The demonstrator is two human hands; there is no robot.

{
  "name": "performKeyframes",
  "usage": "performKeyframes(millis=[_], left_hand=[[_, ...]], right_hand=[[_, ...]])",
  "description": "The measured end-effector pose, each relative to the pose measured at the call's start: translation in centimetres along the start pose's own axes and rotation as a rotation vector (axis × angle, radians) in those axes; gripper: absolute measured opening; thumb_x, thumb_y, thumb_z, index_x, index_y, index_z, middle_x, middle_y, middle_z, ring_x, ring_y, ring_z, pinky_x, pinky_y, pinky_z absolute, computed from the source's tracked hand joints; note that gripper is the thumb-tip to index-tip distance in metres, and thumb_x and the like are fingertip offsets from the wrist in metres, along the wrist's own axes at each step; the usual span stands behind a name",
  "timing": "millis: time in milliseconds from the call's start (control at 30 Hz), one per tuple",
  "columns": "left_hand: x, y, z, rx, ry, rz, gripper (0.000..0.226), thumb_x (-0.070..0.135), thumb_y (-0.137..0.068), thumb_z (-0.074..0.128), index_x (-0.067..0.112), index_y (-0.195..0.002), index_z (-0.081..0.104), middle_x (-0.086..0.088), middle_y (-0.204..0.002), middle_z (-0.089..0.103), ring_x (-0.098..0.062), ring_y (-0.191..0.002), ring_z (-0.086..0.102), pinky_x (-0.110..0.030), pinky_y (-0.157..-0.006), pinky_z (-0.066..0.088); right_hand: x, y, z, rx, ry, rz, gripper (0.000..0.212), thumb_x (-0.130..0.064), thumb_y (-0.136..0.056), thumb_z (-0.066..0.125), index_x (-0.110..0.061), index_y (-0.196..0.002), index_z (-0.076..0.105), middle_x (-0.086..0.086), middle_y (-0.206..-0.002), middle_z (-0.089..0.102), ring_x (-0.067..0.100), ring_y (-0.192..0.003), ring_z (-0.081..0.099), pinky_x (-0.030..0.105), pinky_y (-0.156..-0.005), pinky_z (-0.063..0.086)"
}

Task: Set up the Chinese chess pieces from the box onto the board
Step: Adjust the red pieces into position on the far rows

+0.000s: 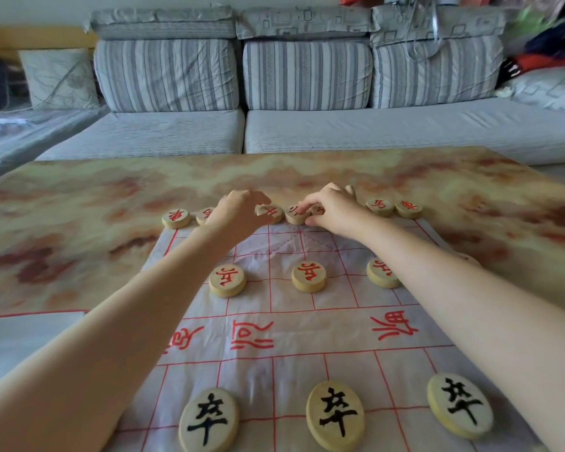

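A white cloth board (291, 324) with red grid lines lies on the marbled table. Round wooden pieces stand on it. Three black-lettered pieces (335, 414) sit in the near row, three red-lettered ones (308, 276) in a middle row. More red pieces line the far edge, among them one at the far left (176, 217) and two at the far right (408, 208). My left hand (238, 210) pinches a red piece (272, 213) in that far row. My right hand (331, 207) holds another red piece (317, 210), fingertips touching the neighbouring piece (296, 214). No box is in view.
The marbled table (79, 223) stretches left and right of the cloth. A grey striped sofa (307, 125) with back cushions stands right behind the table's far edge. Clothes and pillows pile up at the far right (548, 53).
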State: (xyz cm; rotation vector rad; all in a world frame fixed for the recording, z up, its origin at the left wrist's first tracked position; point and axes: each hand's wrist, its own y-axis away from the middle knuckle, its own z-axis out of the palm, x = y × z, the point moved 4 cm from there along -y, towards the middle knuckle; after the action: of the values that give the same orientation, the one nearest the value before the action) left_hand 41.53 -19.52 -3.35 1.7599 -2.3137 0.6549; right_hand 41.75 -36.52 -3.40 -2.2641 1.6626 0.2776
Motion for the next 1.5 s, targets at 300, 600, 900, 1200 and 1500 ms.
performKeyframes(millis=[300, 600, 900, 1200, 1500], left_hand=[[0.5, -0.7, 0.6, -0.105, -0.037, 0.092, 0.035, 0.012, -0.083, 0.061, 0.021, -0.118, 0.061, -0.004, -0.124, 0.061, -0.023, -0.116, 0.053, -0.032, -0.099, 0.04], [-0.2, -1.3, 1.5, 0.047, -0.192, 0.064, 0.044, 0.047, -0.079, 0.062, 0.025, -0.116, 0.06, -0.008, -0.114, 0.055, -0.027, -0.115, 0.046, -0.036, -0.102, 0.026], [0.5, -1.3, 0.8, -0.017, -0.098, 0.166, 0.047, 0.04, -0.082, 0.061, 0.027, -0.126, 0.053, 0.004, -0.133, 0.053, -0.019, -0.125, 0.044, -0.033, -0.11, 0.018], [-0.6, -1.1, 0.4, -0.022, -0.051, 0.191, 0.032, 0.021, -0.079, 0.069, 0.018, -0.11, 0.066, -0.007, -0.113, 0.066, -0.027, -0.106, 0.059, -0.039, -0.097, 0.043], [-0.7, -1.5, 1.0, 0.125, -0.207, 0.131, 0.041, 0.045, -0.078, 0.064, 0.022, -0.112, 0.064, -0.005, -0.113, 0.059, -0.02, -0.12, 0.046, -0.036, -0.115, 0.005]], right_hand=[[-0.6, -0.3, 0.1, 0.097, 0.055, -0.032, 0.016, -0.024, -0.087, 0.061, -0.025, -0.101, 0.068, -0.001, -0.11, 0.057, 0.023, -0.115, 0.034, 0.03, -0.086, 0.019], [-0.7, -0.8, 1.0, 0.183, 0.099, -0.064, 0.03, -0.047, -0.083, 0.061, -0.02, -0.096, 0.062, 0.001, -0.097, 0.052, 0.024, -0.106, 0.037, 0.031, -0.071, 0.013], [-0.2, -0.5, 0.6, 0.026, -0.061, 0.022, 0.042, -0.031, -0.088, 0.059, -0.033, -0.129, 0.051, 0.005, -0.133, 0.039, 0.028, -0.12, 0.031, 0.031, -0.094, 0.02], [-0.5, -1.0, 0.9, 0.125, 0.003, -0.013, 0.031, -0.039, -0.081, 0.067, -0.027, -0.109, 0.066, -0.002, -0.107, 0.055, 0.019, -0.119, 0.032, 0.03, -0.071, 0.01], [-0.7, -1.2, 1.0, 0.178, 0.025, -0.025, 0.031, -0.041, -0.077, 0.07, -0.022, -0.101, 0.068, -0.003, -0.102, 0.06, 0.021, -0.116, 0.035, 0.032, -0.076, 0.013]])
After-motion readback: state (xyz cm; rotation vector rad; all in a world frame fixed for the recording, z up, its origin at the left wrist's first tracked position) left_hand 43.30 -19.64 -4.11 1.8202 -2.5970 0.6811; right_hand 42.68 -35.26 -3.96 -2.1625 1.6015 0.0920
